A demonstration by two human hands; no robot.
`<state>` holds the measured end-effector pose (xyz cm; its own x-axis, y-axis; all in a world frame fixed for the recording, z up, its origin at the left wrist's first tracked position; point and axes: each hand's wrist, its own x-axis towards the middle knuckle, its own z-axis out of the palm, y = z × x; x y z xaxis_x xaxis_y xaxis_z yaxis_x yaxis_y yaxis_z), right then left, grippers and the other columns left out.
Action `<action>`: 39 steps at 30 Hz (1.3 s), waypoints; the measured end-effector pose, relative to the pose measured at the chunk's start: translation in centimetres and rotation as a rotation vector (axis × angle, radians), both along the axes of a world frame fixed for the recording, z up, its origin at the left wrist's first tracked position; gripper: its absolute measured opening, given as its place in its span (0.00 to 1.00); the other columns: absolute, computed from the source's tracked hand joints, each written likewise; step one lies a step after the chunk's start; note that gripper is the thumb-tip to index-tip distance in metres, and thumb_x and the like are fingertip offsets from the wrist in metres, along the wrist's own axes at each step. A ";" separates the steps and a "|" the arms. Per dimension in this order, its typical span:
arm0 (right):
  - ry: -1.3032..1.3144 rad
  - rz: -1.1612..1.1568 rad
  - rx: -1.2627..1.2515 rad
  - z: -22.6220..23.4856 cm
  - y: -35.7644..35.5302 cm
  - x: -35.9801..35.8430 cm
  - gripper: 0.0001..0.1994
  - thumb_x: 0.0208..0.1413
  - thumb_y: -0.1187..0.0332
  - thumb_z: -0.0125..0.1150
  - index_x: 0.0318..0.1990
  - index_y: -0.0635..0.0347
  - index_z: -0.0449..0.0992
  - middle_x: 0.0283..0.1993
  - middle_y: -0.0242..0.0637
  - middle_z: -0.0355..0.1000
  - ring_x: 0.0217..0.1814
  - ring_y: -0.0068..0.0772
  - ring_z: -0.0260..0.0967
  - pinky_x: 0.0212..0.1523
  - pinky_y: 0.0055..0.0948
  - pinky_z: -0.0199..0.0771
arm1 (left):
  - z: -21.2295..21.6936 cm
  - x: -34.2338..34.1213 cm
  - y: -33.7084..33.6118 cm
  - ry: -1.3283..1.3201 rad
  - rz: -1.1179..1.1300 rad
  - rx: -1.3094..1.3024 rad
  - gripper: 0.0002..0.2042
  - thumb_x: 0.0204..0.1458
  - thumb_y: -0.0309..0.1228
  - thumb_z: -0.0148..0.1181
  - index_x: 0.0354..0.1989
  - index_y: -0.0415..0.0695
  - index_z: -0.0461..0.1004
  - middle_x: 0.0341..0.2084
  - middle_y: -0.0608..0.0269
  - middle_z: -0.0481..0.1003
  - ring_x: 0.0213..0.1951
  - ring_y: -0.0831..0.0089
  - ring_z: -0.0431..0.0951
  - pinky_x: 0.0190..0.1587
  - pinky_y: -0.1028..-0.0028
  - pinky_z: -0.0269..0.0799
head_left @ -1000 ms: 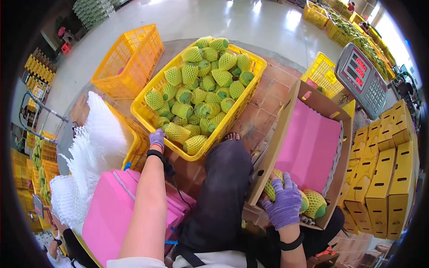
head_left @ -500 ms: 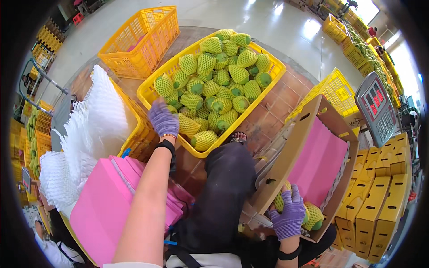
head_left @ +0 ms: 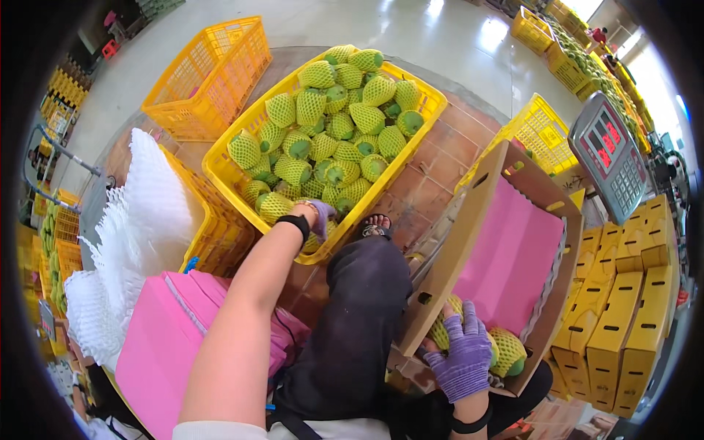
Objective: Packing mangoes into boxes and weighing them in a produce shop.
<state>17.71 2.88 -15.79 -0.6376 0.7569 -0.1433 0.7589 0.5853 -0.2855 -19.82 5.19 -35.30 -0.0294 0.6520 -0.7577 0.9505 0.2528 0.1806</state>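
Observation:
My left hand (head_left: pixel 323 215), in a purple striped glove, reaches into the near corner of a yellow crate (head_left: pixel 402 157). The crate is heaped with green fruits in yellow-green foam nets (head_left: pixel 339 173). This hand is against a netted fruit (head_left: pixel 314 242) there; most of its fingers are hidden. On the right, a brown cardboard box (head_left: pixel 449 246) with pink lining (head_left: pixel 506 253) leans at a tilt. My right hand (head_left: pixel 463 356), gloved alike, lies over a netted fruit (head_left: pixel 438 334) in its near end, with thumb and fingers around it. Another netted fruit (head_left: pixel 507 352) sits beside that hand.
White foam nets (head_left: pixel 154 213) fill a crate on the left, with pink sheets (head_left: pixel 158 323) stacked nearer me. An orange crate (head_left: pixel 209 77) stands beyond. At the right are a weighing scale (head_left: pixel 610 158), a yellow crate (head_left: pixel 546 136) and several yellow cartons (head_left: pixel 609 330).
My left hand has moved right and nearer, from the crate's left side to a fruit in its near corner. My right hand stays on the fruit in the box. The view has shifted slightly.

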 end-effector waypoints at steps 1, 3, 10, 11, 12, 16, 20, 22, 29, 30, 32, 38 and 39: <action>0.019 0.022 -0.001 0.0 0.1 0.3 0.34 0.36 0.63 0.66 0.57 0.51 0.63 0.55 0.60 0.59 0.51 0.59 0.62 0.51 0.46 0.63 | 0.8 -0.7 -0.6 -0.106 0.059 0.096 0.39 0.24 0.44 0.71 0.52 0.49 0.66 0.47 0.52 0.70 0.49 0.57 0.70 0.50 0.65 0.67; 0.035 0.024 -0.007 -0.2 0.2 0.8 0.35 0.37 0.63 0.66 0.57 0.50 0.63 0.55 0.60 0.59 0.51 0.59 0.62 0.51 0.46 0.63 | 3.0 -2.1 -2.4 -0.488 0.415 0.154 0.31 0.29 0.41 0.69 0.46 0.45 0.68 0.35 0.57 0.74 0.37 0.67 0.74 0.40 0.70 0.70; 0.046 0.039 -0.022 0.0 0.3 0.8 0.34 0.39 0.60 0.64 0.59 0.49 0.61 0.56 0.59 0.58 0.53 0.59 0.59 0.53 0.47 0.61 | 10.0 -1.3 -6.8 -1.676 1.035 0.366 0.29 0.42 0.37 0.61 0.55 0.45 0.60 0.43 0.60 0.69 0.44 0.66 0.72 0.50 0.68 0.68; 0.021 0.036 -0.027 0.3 0.4 0.7 0.34 0.39 0.59 0.64 0.59 0.49 0.61 0.56 0.59 0.58 0.54 0.59 0.59 0.53 0.47 0.60 | 10.6 -0.6 -6.3 -1.829 1.035 0.462 0.28 0.43 0.38 0.61 0.53 0.44 0.61 0.41 0.61 0.70 0.43 0.68 0.72 0.50 0.69 0.68; 0.026 0.018 -0.023 0.6 0.3 0.6 0.34 0.39 0.59 0.64 0.59 0.49 0.61 0.56 0.59 0.58 0.54 0.59 0.59 0.53 0.47 0.60 | 11.4 0.1 -5.5 -1.811 1.014 0.470 0.28 0.43 0.38 0.61 0.53 0.44 0.61 0.41 0.61 0.70 0.43 0.68 0.72 0.50 0.69 0.68; 0.457 -0.003 0.031 2.5 0.2 0.0 0.37 0.41 0.58 0.65 0.60 0.58 0.57 0.58 0.54 0.56 0.58 0.56 0.56 0.55 0.42 0.60 | 16.0 5.1 -1.7 -1.529 1.154 0.761 0.17 0.46 0.39 0.59 0.43 0.45 0.68 0.36 0.63 0.72 0.41 0.73 0.73 0.46 0.71 0.70; 1.405 -0.265 -0.593 3.9 -0.4 -2.0 0.40 0.42 0.67 0.68 0.61 0.63 0.52 0.56 0.42 0.58 0.57 0.36 0.57 0.55 0.34 0.62 | 22.5 14.0 0.3 -1.913 0.977 0.508 0.12 0.48 0.38 0.58 0.37 0.44 0.69 0.34 0.63 0.72 0.38 0.74 0.73 0.43 0.74 0.70; 1.281 -0.228 -0.352 4.4 -0.2 -2.3 0.39 0.43 0.74 0.65 0.62 0.61 0.50 0.55 0.37 0.56 0.56 0.28 0.56 0.56 0.31 0.63 | 23.8 18.7 1.1 -1.591 0.687 0.834 0.11 0.50 0.37 0.58 0.36 0.42 0.70 0.31 0.66 0.71 0.35 0.78 0.72 0.41 0.76 0.69; 0.746 -0.299 -0.037 5.3 5.5 5.9 0.32 0.36 0.70 0.63 0.55 0.57 0.62 0.51 0.41 0.64 0.53 0.37 0.65 0.51 0.31 0.68 | 15.9 7.2 5.5 -0.742 0.594 0.960 0.21 0.47 0.36 0.60 0.48 0.41 0.66 0.43 0.60 0.71 0.48 0.71 0.68 0.49 0.72 0.64; 0.519 -0.215 0.235 5.0 6.6 7.1 0.31 0.34 0.71 0.64 0.53 0.55 0.65 0.50 0.44 0.65 0.50 0.43 0.67 0.48 0.32 0.70 | 13.4 3.9 6.3 -0.292 0.612 0.902 0.24 0.45 0.37 0.62 0.50 0.42 0.65 0.44 0.57 0.71 0.49 0.67 0.69 0.49 0.69 0.65; 0.121 -0.302 0.225 4.3 7.7 8.8 0.30 0.32 0.72 0.64 0.51 0.51 0.68 0.51 0.48 0.63 0.50 0.49 0.65 0.48 0.38 0.68 | 7.9 -0.6 7.1 0.145 0.676 0.560 0.36 0.33 0.44 0.68 0.54 0.47 0.62 0.52 0.48 0.65 0.51 0.52 0.68 0.51 0.63 0.66; -0.299 -0.296 0.017 1.5 9.5 8.5 0.31 0.30 0.71 0.66 0.51 0.45 0.69 0.56 0.49 0.60 0.54 0.50 0.60 0.52 0.42 0.63 | -3.5 -1.6 8.3 0.208 0.507 0.317 0.41 0.31 0.42 0.70 0.59 0.59 0.57 0.62 0.50 0.49 0.60 0.57 0.57 0.58 0.67 0.59; -0.274 -0.307 0.009 1.4 9.6 8.4 0.31 0.31 0.71 0.66 0.51 0.45 0.69 0.56 0.50 0.59 0.54 0.51 0.60 0.52 0.42 0.63 | -4.0 -1.7 8.4 0.198 0.583 0.347 0.39 0.32 0.41 0.70 0.58 0.59 0.60 0.61 0.50 0.51 0.59 0.56 0.60 0.59 0.66 0.59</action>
